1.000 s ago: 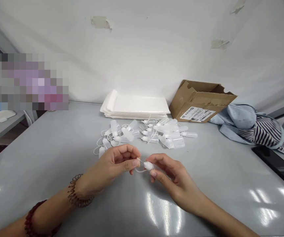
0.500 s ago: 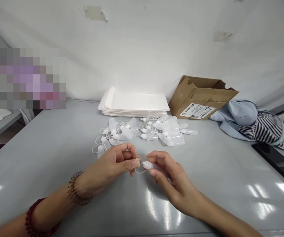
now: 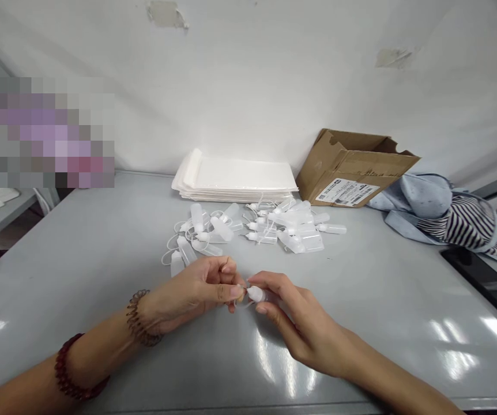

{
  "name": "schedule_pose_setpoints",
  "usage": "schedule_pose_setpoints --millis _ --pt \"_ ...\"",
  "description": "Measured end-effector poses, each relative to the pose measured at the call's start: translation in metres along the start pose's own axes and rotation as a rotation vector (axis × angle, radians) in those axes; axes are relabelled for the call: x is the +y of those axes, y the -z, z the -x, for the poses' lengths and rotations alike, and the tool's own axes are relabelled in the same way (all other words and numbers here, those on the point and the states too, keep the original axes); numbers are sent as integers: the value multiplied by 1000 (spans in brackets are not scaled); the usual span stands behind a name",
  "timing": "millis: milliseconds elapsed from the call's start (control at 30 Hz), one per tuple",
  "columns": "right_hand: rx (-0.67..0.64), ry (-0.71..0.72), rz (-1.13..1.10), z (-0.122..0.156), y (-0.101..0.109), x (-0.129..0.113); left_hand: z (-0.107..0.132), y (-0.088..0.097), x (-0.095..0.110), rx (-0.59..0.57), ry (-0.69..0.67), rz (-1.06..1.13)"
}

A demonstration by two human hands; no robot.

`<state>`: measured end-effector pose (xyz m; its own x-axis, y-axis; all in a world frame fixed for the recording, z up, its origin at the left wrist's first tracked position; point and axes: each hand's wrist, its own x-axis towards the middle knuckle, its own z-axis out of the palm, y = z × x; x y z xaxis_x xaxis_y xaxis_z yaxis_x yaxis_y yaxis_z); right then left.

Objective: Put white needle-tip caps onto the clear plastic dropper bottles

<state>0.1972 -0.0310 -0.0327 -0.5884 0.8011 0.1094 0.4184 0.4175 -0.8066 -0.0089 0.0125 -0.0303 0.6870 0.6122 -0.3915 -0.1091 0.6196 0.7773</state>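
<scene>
White plastic dropper bottle [image 3: 256, 294] sits pinched in the right hand [image 3: 302, 317] while the left hand [image 3: 192, 291] pinches its thin tip [image 3: 243, 286], which needs gentle, steady fingers.

I count two hands, my left hand [image 3: 190, 290] and my right hand [image 3: 304, 323], with one plastic dropper bottle [image 3: 255, 294] between them. My left arm wears two bracelets: one coil bracelet [image 3: 138, 319] and one beaded bracelet [image 3: 71, 369]. Ahead lie two clusters of dropper bottles [image 3: 296, 229], too tangled to count exactly, one stack of white pouches [image 3: 235, 180], and one cardboard box [image 3: 352, 170].
</scene>
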Motion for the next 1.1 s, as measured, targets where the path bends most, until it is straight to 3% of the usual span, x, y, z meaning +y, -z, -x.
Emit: schedule_pose_setpoints --millis 467,1100 --pt "-30 55 9 0 1 1 -1 -2 1 27 78 107" --pt "-20 20 29 1 -5 2 -4 -1 0 71 125 100"
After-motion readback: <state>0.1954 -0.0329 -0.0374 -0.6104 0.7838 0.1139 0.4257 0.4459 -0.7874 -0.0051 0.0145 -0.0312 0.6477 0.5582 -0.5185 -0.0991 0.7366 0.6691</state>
